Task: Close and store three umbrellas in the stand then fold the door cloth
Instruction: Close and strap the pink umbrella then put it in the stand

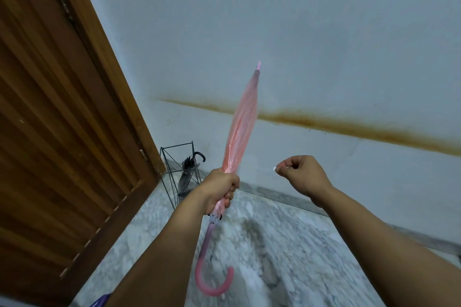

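This looks like the entryway of a home, just inside a door. A brown wooden door (57, 112) with slatted panels stands at the left, and a black wire umbrella stand (180, 169) with a dark folded umbrella (188, 169) in it sits in the corner beside it, on a grey-white marble floor (287, 257). The plain pale wall (274, 20) carries a long rusty-brown stain (349, 127) above a stone skirting strip (272, 194).

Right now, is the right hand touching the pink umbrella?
Apart. The head view shows the right hand curled in the air, with bare wall between it and the pink umbrella, which the left hand grips.
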